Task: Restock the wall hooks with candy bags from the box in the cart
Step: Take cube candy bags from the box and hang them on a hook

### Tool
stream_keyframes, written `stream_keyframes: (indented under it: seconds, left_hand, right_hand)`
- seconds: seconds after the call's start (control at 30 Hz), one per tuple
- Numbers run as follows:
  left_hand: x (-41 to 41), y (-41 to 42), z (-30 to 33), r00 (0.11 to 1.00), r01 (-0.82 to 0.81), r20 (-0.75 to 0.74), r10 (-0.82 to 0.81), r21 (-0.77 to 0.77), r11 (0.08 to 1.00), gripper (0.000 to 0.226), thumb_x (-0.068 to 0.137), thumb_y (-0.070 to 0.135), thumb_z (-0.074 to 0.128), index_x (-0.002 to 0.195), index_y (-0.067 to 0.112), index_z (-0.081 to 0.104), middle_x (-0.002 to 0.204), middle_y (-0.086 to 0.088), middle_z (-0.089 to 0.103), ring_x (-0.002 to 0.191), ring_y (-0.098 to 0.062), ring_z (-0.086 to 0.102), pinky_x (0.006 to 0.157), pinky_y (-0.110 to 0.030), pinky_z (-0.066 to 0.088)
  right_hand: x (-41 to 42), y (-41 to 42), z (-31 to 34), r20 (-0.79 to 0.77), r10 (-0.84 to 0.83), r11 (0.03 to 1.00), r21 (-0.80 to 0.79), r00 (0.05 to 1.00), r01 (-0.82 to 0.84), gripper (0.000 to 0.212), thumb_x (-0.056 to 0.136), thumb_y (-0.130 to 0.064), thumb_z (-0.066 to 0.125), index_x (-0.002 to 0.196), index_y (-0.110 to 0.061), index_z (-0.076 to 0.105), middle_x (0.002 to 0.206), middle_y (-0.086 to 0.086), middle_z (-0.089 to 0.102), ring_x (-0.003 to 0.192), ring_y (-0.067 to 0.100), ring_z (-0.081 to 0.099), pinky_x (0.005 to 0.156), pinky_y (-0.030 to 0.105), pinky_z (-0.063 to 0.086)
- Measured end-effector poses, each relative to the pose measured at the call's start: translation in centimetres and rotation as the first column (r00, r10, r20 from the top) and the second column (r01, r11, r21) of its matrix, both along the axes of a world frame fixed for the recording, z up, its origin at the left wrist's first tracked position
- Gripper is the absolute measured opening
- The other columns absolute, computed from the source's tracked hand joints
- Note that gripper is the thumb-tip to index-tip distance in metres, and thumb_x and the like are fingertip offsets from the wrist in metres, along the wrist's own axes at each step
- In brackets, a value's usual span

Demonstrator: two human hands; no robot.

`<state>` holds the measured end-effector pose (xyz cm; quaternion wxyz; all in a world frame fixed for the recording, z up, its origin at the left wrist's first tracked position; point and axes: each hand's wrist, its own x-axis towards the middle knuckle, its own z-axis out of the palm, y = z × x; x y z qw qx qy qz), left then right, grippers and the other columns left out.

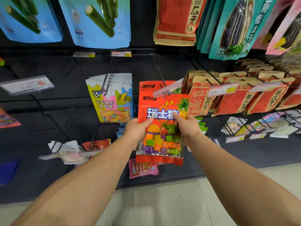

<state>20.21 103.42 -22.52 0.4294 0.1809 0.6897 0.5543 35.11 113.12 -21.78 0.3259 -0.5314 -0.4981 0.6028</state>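
Both hands, left (136,129) and right (187,126), grip a red candy bag (160,128) printed "瑞士糖" at its hook (160,85).

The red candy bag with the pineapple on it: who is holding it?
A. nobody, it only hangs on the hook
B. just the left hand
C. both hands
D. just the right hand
C. The left hand grips the left edge of the red candy bag and the right hand grips its right edge, each thumb lying on the front.
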Motion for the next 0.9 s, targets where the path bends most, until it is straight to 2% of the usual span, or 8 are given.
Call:
stream_keyframes:
  seconds: [0.1,0.23,0.37,0.5,0.6,0.7,0.8,0.9]
  left_hand:
    - [0.0,0.8,0.5,1.0,0.004,-0.009,-0.004,-0.01,1.0,0.025,0.09,0.032,0.075,0.107,0.014,0.068,0.099,0.001,0.073,0.076,-0.007,0.065,0.054,-0.017,0.047]
    - [0.2,1.2,0.6,1.0,0.006,0.017,-0.006,-0.022,1.0,0.027,0.092,0.03,0.073,0.111,0.012,0.066,0.088,0.004,0.07,0.071,-0.004,0.063,0.042,-0.01,0.045]
    - [0.4,1.4,0.8,1.0,-0.006,0.009,0.007,-0.046,0.999,0.033,0.092,0.033,0.073,0.115,0.012,0.066,0.096,0.001,0.073,0.076,-0.008,0.066,0.055,-0.02,0.047]
    - [0.4,1.9,0.8,0.998,0.001,-0.063,-0.006,-0.083,0.997,0.037,0.093,0.037,0.071,0.118,0.011,0.065,0.101,0.0,0.072,0.078,-0.01,0.065,0.062,-0.022,0.047]
    - [0.3,2.0,0.8,0.977,0.036,-0.204,-0.066,-0.146,0.989,0.049,0.093,0.041,0.07,0.129,0.009,0.06,0.124,-0.003,0.068,0.098,-0.018,0.061,0.083,-0.029,0.045]
    - [-0.2,1.5,1.1,0.94,0.073,-0.309,-0.147,-0.238,0.968,0.073,0.094,0.041,0.068,0.152,0.008,0.036,0.147,-0.006,0.049,0.129,-0.025,0.052,0.103,-0.032,0.04]
    - [-1.3,0.5,1.0,0.891,0.1,-0.39,-0.23,-0.326,0.94,0.083,0.095,0.043,0.066,0.158,0.011,0.023,0.162,-0.01,0.031,0.144,-0.031,0.038,0.115,-0.037,0.034]
    - [-2.3,-1.2,0.7,0.807,0.102,-0.498,-0.317,-0.411,0.906,0.08,0.094,0.047,0.065,0.158,0.015,0.027,0.161,-0.01,0.036,0.143,-0.034,0.04,0.115,-0.043,0.038]
  right_hand:
    - [-0.1,0.7,0.4,-0.018,-0.032,0.999,-0.035,0.999,0.032,0.08,0.087,-0.04,0.071,0.15,-0.009,0.034,0.145,0.006,0.049,0.127,0.03,0.053,0.104,0.051,0.047]
    - [-0.4,1.2,0.1,0.003,-0.019,1.0,-0.014,1.0,0.019,0.096,0.071,-0.055,0.076,0.148,-0.012,0.037,0.148,0.009,0.048,0.131,0.033,0.05,0.105,0.055,0.045]
    - [-0.5,2.0,-0.5,0.007,-0.02,1.0,-0.018,1.0,0.02,0.114,0.049,-0.068,0.074,0.146,-0.016,0.042,0.143,0.008,0.053,0.128,0.034,0.054,0.101,0.058,0.048]
    - [-0.7,2.3,-0.2,0.082,-0.006,0.999,-0.036,0.997,0.009,0.09,0.081,-0.051,0.071,0.152,-0.013,0.031,0.147,0.008,0.048,0.131,0.033,0.05,0.105,0.052,0.046]
    - [-0.9,2.7,-0.4,0.232,0.022,1.0,0.007,0.973,-0.025,0.089,0.085,-0.056,0.064,0.153,-0.013,0.027,0.147,0.011,0.047,0.129,0.035,0.05,0.104,0.048,0.047]
    - [-0.6,3.1,-0.7,0.347,0.02,0.998,0.045,0.938,-0.037,0.082,0.093,-0.049,0.059,0.156,-0.015,0.02,0.151,0.01,0.042,0.125,0.03,0.051,0.103,0.044,0.046]
    - [-0.4,2.0,-1.1,0.398,-0.016,0.997,0.073,0.917,-0.014,0.069,0.096,-0.044,0.056,0.153,-0.016,0.028,0.144,0.013,0.05,0.121,0.034,0.054,0.096,0.043,0.047]
    - [-1.3,0.3,-1.6,0.455,0.029,0.993,0.09,0.89,-0.078,0.056,0.096,-0.044,0.056,0.142,-0.015,0.042,0.131,0.014,0.06,0.114,0.035,0.06,0.091,0.042,0.05]
